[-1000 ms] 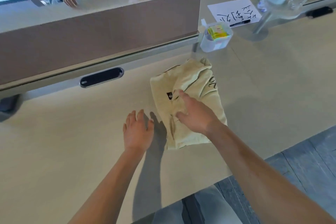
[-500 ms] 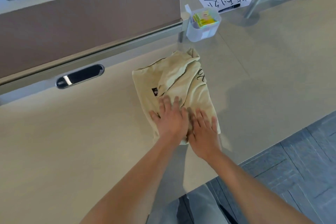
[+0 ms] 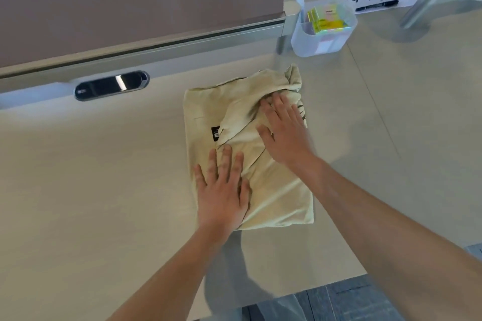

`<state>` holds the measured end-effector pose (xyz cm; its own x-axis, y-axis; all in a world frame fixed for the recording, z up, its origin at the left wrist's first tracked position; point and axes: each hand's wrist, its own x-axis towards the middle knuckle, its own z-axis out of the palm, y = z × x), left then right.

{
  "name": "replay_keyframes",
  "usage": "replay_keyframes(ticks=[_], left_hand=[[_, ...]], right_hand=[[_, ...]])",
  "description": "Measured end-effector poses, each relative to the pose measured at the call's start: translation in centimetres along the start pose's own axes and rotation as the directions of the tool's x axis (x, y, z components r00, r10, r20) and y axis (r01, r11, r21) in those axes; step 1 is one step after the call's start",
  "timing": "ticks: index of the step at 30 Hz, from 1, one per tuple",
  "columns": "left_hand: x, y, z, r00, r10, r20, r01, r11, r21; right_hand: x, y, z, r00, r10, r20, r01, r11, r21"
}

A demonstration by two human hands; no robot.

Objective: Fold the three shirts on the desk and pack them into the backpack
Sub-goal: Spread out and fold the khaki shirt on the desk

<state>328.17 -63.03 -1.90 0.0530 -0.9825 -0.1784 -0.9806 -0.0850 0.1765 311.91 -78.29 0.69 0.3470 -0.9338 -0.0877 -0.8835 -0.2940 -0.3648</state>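
On beige desk (image 3: 78, 190) | both hands, left hand (image 3: 221, 195) and right hand (image 3: 284, 133), flat on shirt (image 3: 276, 190)

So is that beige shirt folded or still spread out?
Folded. The shirt lies as a compact rectangle on the desk, both hands pressing flat on it, far end still bunched.

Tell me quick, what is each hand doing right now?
Left hand: open, pressing flat on the folded shirt.
Right hand: open, flat on the same shirt, nearer its far end.
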Motion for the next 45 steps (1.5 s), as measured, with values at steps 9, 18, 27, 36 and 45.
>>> replay_keyframes(ticks=[9,18,27,36,45], left_hand=[[1.1,-1.9,0.5,0.993,0.11,-0.036,-0.111,0.993,-0.039],[9.5,-2.8,-3.1,0.917,0.382,0.116,-0.396,0.906,0.151],[5.1,4.0,-1.7,0.998,0.003,-0.063,-0.002,1.0,0.019],[4.7,3.2,1.2,0.996,-0.031,-0.087,0.038,0.997,0.073],[5.3,2.9,-0.1,0.988,-0.035,-0.152,0.043,0.998,0.048]], right_hand=[[5.0,1.1,4.4,0.999,-0.026,0.039,0.032,0.983,-0.18],[-6.9,3.5,1.2,0.918,0.395,0.021,-0.37,0.876,-0.309],[-13.4,2.7,-0.3,0.935,0.323,-0.144,-0.327,0.945,-0.008],[-6.9,5.6,3.7,0.994,0.105,-0.038,-0.109,0.983,-0.148],[-5.5,5.6,2.6,0.978,0.181,-0.108,-0.198,0.965,-0.174]])
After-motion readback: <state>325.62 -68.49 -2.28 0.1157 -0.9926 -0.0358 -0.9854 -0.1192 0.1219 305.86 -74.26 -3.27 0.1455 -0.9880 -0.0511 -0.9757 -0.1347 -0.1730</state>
